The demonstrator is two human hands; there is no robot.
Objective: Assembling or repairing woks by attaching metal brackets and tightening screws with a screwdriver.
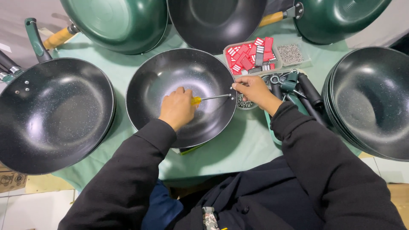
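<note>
**Pan on tabletop, two hands at work**

Nearest us, black sleeves. We log the left hand (177, 108) closed around a yellow-handled screwdriver (209, 98), its tip at the rim of the black pan (170, 76). The right hand (254, 90) pinches that rim from outside. Tray of red tags (251, 55) lies just beyond, on the green tabletop (238, 145).

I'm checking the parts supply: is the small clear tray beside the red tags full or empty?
Partly full. The clear tray holds a low heap of small silvery metal parts, with bare floor showing around the heap.
</note>
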